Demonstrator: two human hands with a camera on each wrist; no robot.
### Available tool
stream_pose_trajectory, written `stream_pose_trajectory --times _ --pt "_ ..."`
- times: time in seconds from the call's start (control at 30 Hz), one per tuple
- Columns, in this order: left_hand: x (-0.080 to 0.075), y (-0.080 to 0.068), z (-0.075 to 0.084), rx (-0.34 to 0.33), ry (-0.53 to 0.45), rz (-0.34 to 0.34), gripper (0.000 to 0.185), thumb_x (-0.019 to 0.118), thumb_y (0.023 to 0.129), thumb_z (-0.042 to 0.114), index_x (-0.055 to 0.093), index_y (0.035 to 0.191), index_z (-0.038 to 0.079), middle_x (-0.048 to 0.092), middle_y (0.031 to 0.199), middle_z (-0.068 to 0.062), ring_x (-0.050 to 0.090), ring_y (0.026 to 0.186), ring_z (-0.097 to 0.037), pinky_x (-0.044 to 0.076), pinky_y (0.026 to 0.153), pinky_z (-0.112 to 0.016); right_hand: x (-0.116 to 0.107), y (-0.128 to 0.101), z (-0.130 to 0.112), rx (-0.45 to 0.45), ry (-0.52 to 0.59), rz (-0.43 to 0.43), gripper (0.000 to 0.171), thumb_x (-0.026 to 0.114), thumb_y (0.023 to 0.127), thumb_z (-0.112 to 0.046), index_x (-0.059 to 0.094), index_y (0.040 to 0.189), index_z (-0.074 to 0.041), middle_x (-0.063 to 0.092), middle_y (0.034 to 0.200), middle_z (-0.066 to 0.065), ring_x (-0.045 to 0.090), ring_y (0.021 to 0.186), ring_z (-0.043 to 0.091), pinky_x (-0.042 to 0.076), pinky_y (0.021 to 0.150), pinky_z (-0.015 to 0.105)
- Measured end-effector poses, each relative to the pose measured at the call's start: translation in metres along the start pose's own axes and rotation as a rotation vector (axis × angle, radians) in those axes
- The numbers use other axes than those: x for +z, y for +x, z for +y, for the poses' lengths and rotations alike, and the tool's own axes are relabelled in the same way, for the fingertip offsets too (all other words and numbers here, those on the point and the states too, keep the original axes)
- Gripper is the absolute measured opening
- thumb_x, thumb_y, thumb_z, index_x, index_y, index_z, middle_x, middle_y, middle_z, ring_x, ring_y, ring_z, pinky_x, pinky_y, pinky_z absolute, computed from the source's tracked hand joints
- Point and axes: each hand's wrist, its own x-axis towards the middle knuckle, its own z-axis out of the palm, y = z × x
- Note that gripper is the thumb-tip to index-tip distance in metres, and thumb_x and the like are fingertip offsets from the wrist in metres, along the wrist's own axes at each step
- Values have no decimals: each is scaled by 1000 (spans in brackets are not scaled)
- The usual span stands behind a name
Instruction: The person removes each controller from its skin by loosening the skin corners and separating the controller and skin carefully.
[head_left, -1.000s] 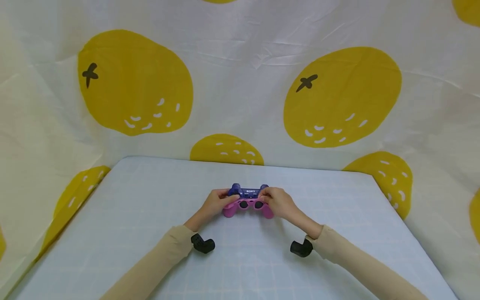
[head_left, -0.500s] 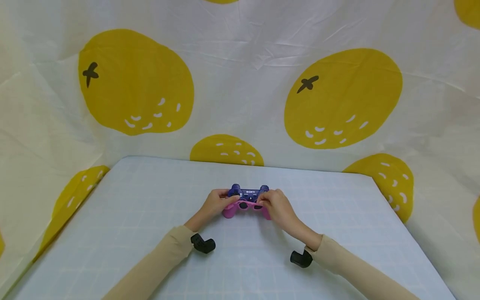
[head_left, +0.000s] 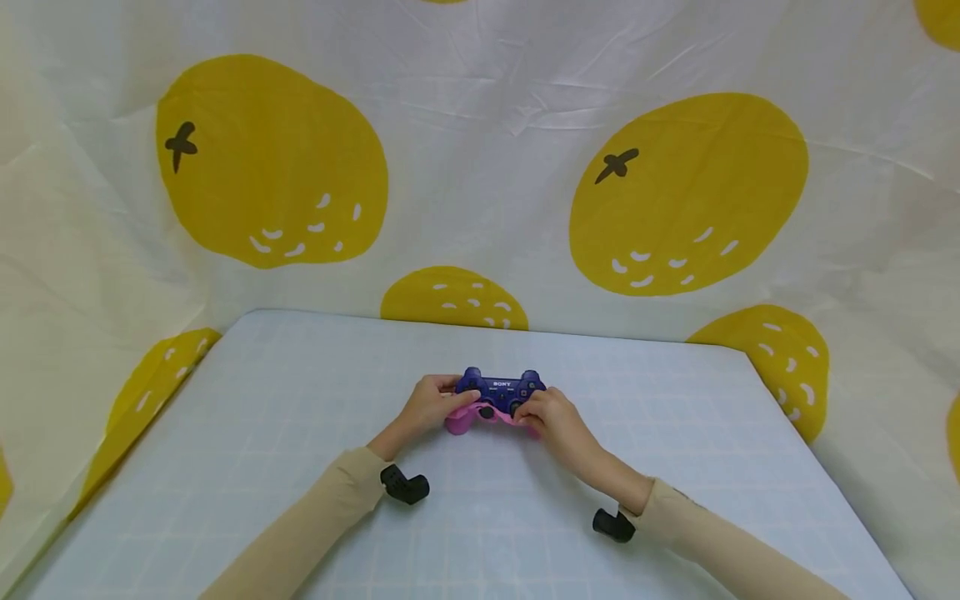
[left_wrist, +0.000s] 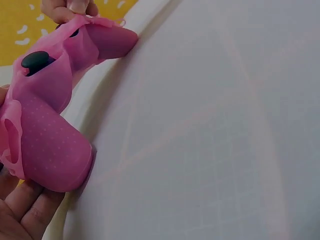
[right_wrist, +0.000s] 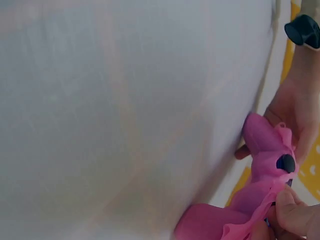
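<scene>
A blue Sony game controller is partly covered by a pink silicone sleeve over its lower half and grips. My left hand holds the left side, thumb on the front and fingers behind. My right hand pinches the sleeve's edge near the right thumbstick, where the blue face is bare. In the left wrist view, a dark thumbstick pokes through the pink sleeve. The right wrist view shows my right fingers pinching thin, stretched pink material.
A pale checked cloth covers the table. Behind it hangs a white curtain printed with large yellow fruit. A black wrist camera sits at the left cuff and another black camera at the right.
My right hand has pulled the sleeve's edge down on the right side, uncovering the right buttons and more of the blue face. My left hand keeps its hold.
</scene>
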Motion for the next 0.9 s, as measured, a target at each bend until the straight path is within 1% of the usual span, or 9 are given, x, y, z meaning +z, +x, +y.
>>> stream_pose_trajectory --times 0.1,0.17,0.3,0.4,0.53,0.67,0.77,0.83,0.9 --pt "2 1 0 -4 0 -1 45 73 85 30 66 119 1 71 109 -10 62 99 -19 53 89 -35 0 -1 0 -39 -56 19 8 74 78 -5 74 79 -12 63 77 -1 51 78 15 52 74 31" --pt "3 1 0 -14 -7 1 47 73 85 31 65 120 1 70 111 -11 62 100 -19 53 89 -36 -3 0 -1 -51 -73 32 8 76 77 -4 75 78 -11 64 77 0 52 76 16 52 73 32" --pt "3 2 -1 -38 2 11 50 72 86 33 64 122 -1 70 112 -13 63 94 -17 54 87 -35 -7 6 -2 -33 -29 21 6 78 75 -4 75 78 -8 67 76 2 57 72 14 53 69 30" --pt "3 3 -2 -53 4 10 50 72 86 33 63 122 -1 70 111 -13 63 91 -16 55 86 -34 -11 10 -2 26 47 -16 6 79 75 -7 76 80 -8 70 78 2 59 71 9 53 67 25" --pt "0 4 -2 -51 -7 -8 47 72 86 31 65 120 0 71 108 -12 61 87 -15 54 82 -30 -14 20 -9 83 137 -76 12 78 78 -9 75 90 -8 69 84 3 59 74 9 52 67 22" --pt "-2 5 -2 -42 -24 -21 42 72 86 30 68 116 1 72 105 -12 60 85 -13 53 78 -26 -12 34 -17 87 125 -147 17 78 80 -15 74 95 -8 68 85 2 55 75 12 47 66 20" --pt "-2 5 -2 -43 -37 -23 42 72 86 29 68 116 0 71 107 -13 62 88 -14 54 81 -29 -10 43 -21 106 94 -205 14 78 80 -18 75 90 -10 69 81 0 54 73 12 46 66 22" --pt "-3 5 -1 -46 -46 -30 42 72 86 29 67 116 0 71 108 -14 62 89 -14 54 83 -30 -10 46 -23 134 89 -241 10 78 80 -16 75 87 -9 69 78 -1 54 72 11 47 65 23" --pt "-3 5 0 -45 -50 -39 43 72 86 28 67 116 -1 71 109 -15 63 90 -15 55 84 -32 -12 49 -24 144 96 -265 6 76 82 -13 75 84 -8 69 75 0 54 69 10 47 64 22"
